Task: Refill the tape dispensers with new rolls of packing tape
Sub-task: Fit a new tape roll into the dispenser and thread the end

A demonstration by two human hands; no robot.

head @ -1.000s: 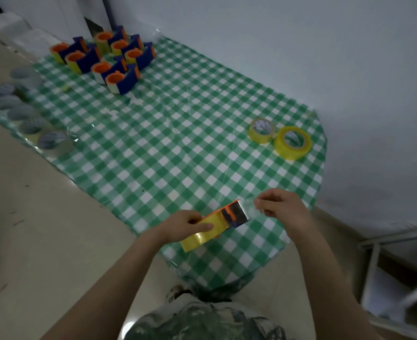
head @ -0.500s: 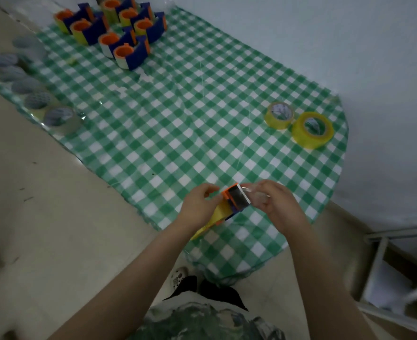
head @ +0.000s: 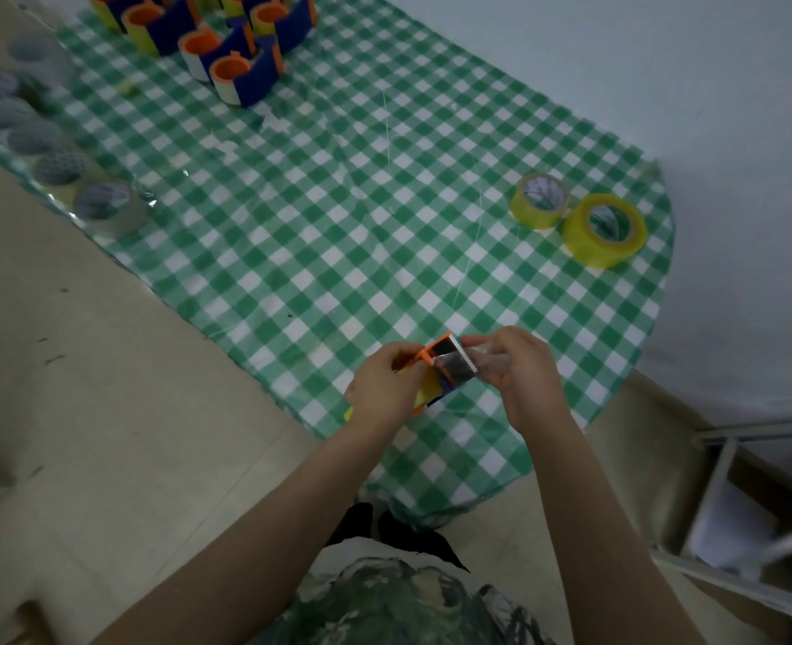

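Left hand: clamped on dispenser, lower centre, as before.
Right hand: pinching tape end at blade, closer than earlier.
Rolls: right, unmoved.

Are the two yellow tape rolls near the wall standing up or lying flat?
Lying flat. Both yellow tape rolls rest on the checked tablecloth with their holes facing up.

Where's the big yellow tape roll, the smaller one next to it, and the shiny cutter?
big yellow tape roll (head: 585, 249), head view, outer side
smaller yellow tape roll (head: 527, 214), head view, outer side
shiny cutter (head: 454, 365), head view, metal plate
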